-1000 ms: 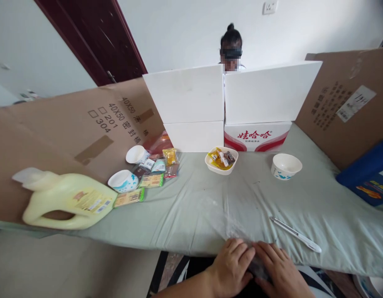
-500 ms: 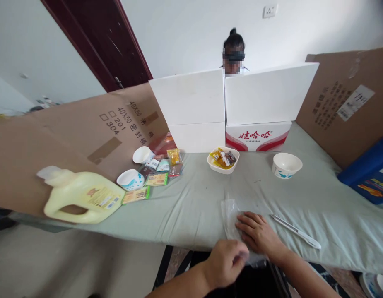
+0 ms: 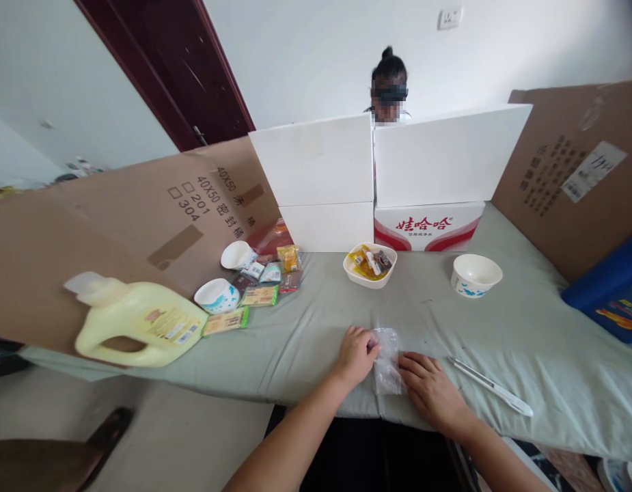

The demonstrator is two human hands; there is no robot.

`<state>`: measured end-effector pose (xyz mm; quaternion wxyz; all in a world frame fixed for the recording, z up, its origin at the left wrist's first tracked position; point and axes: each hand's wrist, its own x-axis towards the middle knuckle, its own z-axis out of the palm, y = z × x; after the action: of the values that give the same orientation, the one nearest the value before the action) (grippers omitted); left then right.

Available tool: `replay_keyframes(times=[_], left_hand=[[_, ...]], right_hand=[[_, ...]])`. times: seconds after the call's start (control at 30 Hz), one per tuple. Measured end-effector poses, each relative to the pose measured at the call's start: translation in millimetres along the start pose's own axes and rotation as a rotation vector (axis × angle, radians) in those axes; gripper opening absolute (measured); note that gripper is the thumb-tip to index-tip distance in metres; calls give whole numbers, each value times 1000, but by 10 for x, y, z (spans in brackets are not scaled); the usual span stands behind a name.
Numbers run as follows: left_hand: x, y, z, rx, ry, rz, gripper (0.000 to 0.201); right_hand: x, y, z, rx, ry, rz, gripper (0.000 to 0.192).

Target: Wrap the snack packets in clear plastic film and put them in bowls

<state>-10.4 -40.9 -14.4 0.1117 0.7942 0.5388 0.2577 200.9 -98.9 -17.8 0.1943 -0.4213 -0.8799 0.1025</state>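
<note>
Far left: a pale yellow plastic jug with a handle (image 3: 139,321) lies on its side on the grey-green cloth-covered table (image 3: 525,335); a brown cardboard sheet (image 3: 115,225) leans behind it
Left of middle: two white paper bowls with blue print (image 3: 216,295) stand among a scatter of small coloured snack packets (image 3: 259,295)
Left hand: the left hand (image 3: 355,355) rests on the cloth near the table's front edge; its fingers are curled and pinch the left edge of a small clear plastic bag (image 3: 386,352)
Bag: it lies crumpled flat on the cloth between the two hands, touching both
Right hand: the right hand (image 3: 432,391) lies palm down; its fingers are spread flat and press on the bag's right lower edge, gripping nothing
Middle back: a white bowl filled with yellow and dark packets (image 3: 369,263) stands before white foam boxes (image 3: 372,178); a person (image 3: 389,85) sits behind them
Right: an empty white bowl (image 3: 475,275); nearer, a white pen (image 3: 492,387) just beside the right hand; a blue box (image 3: 610,290) at the far edge
</note>
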Motion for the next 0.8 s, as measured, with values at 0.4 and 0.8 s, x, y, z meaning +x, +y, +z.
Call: replay_keyframes(times=[0.4,0.8], left_hand=[[-55,-60,32,-57,-25,94,29],[-32,-62,51,-110,35,11,42]], right_hand=[[93,-147,16,384,148,418,41],[-27,-525,201,-6,142,-100,41]])
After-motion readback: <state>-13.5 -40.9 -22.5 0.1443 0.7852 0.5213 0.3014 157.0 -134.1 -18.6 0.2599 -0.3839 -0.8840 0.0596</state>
